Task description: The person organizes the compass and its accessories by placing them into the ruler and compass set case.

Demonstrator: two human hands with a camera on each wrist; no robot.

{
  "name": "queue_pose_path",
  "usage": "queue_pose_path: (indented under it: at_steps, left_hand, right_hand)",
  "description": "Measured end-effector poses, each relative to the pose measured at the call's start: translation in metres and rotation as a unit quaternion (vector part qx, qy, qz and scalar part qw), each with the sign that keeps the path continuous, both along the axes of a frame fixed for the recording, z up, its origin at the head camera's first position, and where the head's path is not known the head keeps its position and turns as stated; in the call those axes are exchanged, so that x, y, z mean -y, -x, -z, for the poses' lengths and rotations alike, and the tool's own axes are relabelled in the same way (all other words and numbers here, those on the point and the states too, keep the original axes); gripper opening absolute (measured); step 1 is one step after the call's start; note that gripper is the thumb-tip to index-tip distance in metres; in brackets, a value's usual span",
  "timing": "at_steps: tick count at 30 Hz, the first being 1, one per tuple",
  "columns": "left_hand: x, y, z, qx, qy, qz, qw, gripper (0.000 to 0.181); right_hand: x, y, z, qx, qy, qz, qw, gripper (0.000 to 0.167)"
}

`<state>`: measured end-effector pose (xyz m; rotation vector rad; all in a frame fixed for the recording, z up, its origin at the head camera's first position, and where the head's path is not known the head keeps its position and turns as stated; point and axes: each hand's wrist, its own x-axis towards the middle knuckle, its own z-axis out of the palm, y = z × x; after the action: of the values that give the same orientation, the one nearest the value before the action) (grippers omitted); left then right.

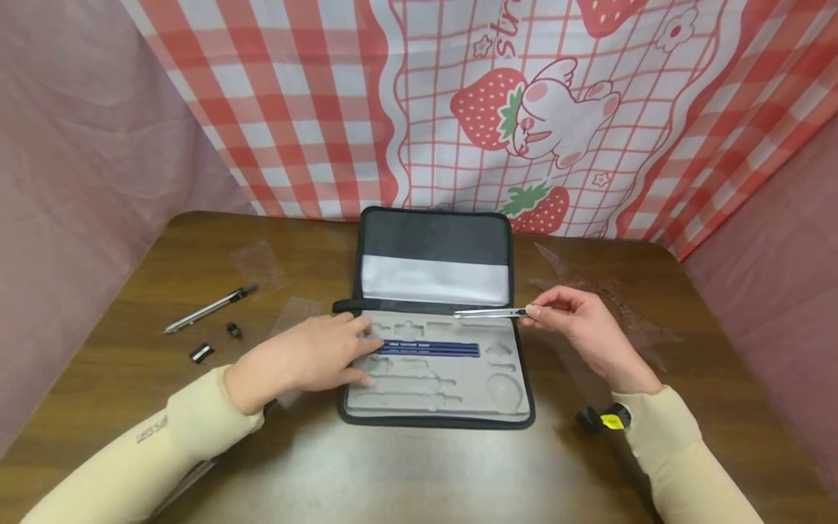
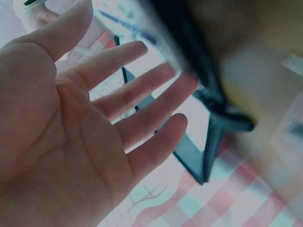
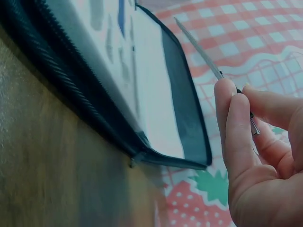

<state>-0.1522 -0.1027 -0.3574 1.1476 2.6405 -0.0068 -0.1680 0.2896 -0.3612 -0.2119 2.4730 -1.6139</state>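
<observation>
Several blue pencils (image 1: 435, 349) in the grey tray (image 1: 473, 393) of the open case (image 1: 439, 420), count hard to make out, left ends hidden by the left hand (image 1: 308, 355), fingers loosely spread. Over the tray's far right corner, a slim metal tool (image 1: 487, 314), pinched in the right hand (image 1: 583, 327), grip end partly covered.

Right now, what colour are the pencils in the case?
Dark blue pencils, clearest in the head view.
</observation>
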Motion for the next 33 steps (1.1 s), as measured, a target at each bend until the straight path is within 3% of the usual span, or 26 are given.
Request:
queue_pose_path:
  at_steps: [5,10,12,15,18,20,23,25,29,31,33]
  left_hand:
    - [-0.016,0.022,-0.019,-0.019,-0.016,0.024,0.9994,0.05]
    - [-0.034,0.041,-0.03,-0.045,-0.057,0.044,0.9963,0.041]
    - [-0.04,0.047,-0.032,-0.065,-0.076,0.052,0.9936,0.035]
    - [-0.05,0.054,-0.033,-0.102,-0.103,0.061,0.9876,0.027]
    - [-0.058,0.058,-0.031,-0.121,-0.118,0.061,0.9838,0.023]
    - [-0.061,0.06,-0.028,-0.122,-0.117,0.06,0.9838,0.02]
    - [-0.065,0.062,-0.023,-0.098,-0.112,0.065,0.9868,0.018]
    - [-0.066,0.063,-0.018,-0.08,-0.103,0.074,0.9888,0.017]
    - [-0.063,0.061,-0.01,-0.039,-0.081,0.092,0.9917,0.023]
    - [-0.06,0.059,-0.007,-0.016,-0.063,0.098,0.9931,0.026]
    - [-0.056,0.056,-0.004,0.01,-0.039,0.098,0.9943,0.036]
  right_hand:
    - [0.014,0.012,0.001,0.0,0.007,0.004,1.0,0.033]
    - [0.032,0.03,-0.01,-0.001,0.046,0.014,0.9988,0.035]
    - [0.042,0.036,-0.013,0.002,0.042,-0.007,0.9991,0.031]
    - [0.059,0.044,-0.013,-0.013,-0.013,-0.071,0.9973,0.026]
    - [0.075,0.048,-0.007,-0.072,-0.115,-0.147,0.9797,0.024]
    - [0.086,0.049,-0.001,-0.121,-0.18,-0.195,0.9565,0.023]
    - [0.097,0.045,0.006,-0.18,-0.252,-0.248,0.9182,0.026]
    - [0.101,0.041,0.01,-0.202,-0.272,-0.259,0.9046,0.03]
    - [0.108,0.036,0.011,-0.221,-0.286,-0.221,0.9057,0.025]
    - [0.11,0.034,0.011,-0.214,-0.289,-0.204,0.9104,0.019]
    - [0.112,0.033,0.01,-0.203,-0.3,-0.203,0.9096,0.016]
